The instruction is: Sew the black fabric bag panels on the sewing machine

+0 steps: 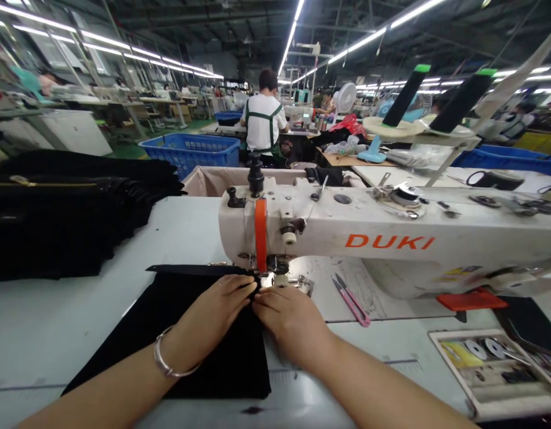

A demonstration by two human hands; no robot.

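Note:
A black fabric piece [221,357] lies on the sewing table, its upper right corner by the needle area of a white sewing machine [320,220]. My left hand [219,310], a bracelet on its wrist, bears on the cloth with fingers together, thumb and fingertips closed on it just left of the presser foot [267,280]. From the right, my right hand [293,319] grips the same fabric's edge with bent fingers, close in front of the foot. The fingertips of both hands nearly meet. What lies under them is hidden.
Pink-handled thread snips [352,301] lie right of the needle. A parts tray [474,387] with bobbins sits at lower right. Stacked black zippered pieces [69,220] fill the left side. Behind the machine are a blue basket [190,149] and a seated person [264,116].

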